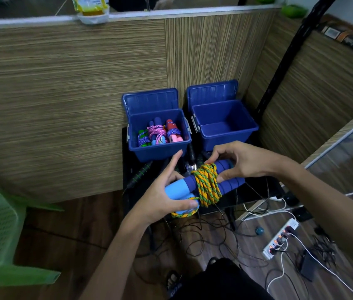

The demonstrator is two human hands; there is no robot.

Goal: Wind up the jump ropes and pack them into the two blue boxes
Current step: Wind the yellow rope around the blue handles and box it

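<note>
Both hands grip the blue foam-handled jump rope [205, 187], left hand [166, 195] pinching its yellow-green cord's loose end, right hand [242, 161] clasping the coil; next, probably tucking that end, then the empty right blue plastic box [225, 126].

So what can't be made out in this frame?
Head view only:
- How many ropes the left box holds: its front wall hides the lower layer.
- The loose ropes on the dark stand: both hands cover most of them.
- The rope's free end: it runs under the left hand.
- Handle tips of the held rope: the right hand fingers cover them.
</note>
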